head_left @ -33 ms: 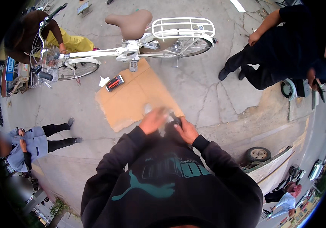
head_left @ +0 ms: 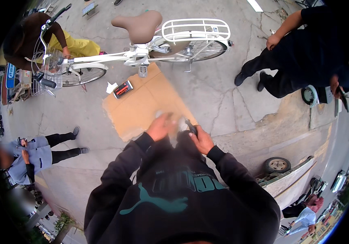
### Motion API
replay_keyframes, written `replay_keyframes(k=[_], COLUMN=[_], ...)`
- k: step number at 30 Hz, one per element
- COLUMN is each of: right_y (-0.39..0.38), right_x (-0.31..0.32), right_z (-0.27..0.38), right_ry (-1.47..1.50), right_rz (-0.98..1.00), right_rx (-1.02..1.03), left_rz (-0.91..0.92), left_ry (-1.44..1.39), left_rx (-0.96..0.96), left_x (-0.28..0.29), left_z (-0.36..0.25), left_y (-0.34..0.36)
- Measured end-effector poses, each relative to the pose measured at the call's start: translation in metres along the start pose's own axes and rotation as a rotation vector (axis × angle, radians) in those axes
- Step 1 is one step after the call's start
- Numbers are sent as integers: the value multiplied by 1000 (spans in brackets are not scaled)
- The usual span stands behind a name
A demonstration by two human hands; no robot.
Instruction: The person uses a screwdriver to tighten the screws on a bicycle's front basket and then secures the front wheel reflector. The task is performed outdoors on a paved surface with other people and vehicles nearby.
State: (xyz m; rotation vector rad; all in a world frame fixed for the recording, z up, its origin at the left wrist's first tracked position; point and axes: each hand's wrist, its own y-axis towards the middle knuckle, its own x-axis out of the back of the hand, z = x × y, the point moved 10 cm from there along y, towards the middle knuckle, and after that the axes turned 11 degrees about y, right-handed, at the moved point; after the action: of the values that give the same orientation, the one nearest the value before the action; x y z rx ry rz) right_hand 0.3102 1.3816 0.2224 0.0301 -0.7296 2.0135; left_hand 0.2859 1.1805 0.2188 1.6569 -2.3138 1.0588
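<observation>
My right hand [head_left: 202, 140] is closed round a dark, short-handled object [head_left: 191, 127]; its exact kind is not clear. Just left of its tip is a pale, blurred patch [head_left: 181, 123] that I cannot make out. My left hand [head_left: 161, 127] is raised beside it, over the near part of a flat cardboard sheet [head_left: 150, 97]. Motion smears its fingers, so whether they hold anything is unclear. Farther off on the cardboard lies a small black and orange box [head_left: 123, 89], with a crumpled white scrap [head_left: 111, 87] at its left.
A white bicycle [head_left: 135, 55] with a brown saddle stands beyond the cardboard. By its front basket a person in yellow trousers [head_left: 74, 44] bends down. Another person in dark clothes [head_left: 296, 53] stands at right, one in grey [head_left: 40, 156] at left. A loose wheel [head_left: 277, 164] lies at right.
My left hand has shifted slightly left, away from the dark object. My right hand has moved a little right and down with that object still in it.
</observation>
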Motion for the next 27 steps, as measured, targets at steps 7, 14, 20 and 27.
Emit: replay_keyframes(k=[7,14,20,27], right_y=[-38,-110,-184,-173], right_x=[7,-98,-236,-283], right_z=[-126,-267,-391,-421], right_ry=[195,235,425,659], right_rz=[-319,-492,-494,-462], right_rx=[-200,-682,-910,-1128], left_rz=[-467,-611,-741,-1056], left_ry=[592,781,635,653], left_rx=[-163,-133,-101,204], left_x=[158,211,208,185], left_z=[59,106,150,138], left_y=[187,357,392,402])
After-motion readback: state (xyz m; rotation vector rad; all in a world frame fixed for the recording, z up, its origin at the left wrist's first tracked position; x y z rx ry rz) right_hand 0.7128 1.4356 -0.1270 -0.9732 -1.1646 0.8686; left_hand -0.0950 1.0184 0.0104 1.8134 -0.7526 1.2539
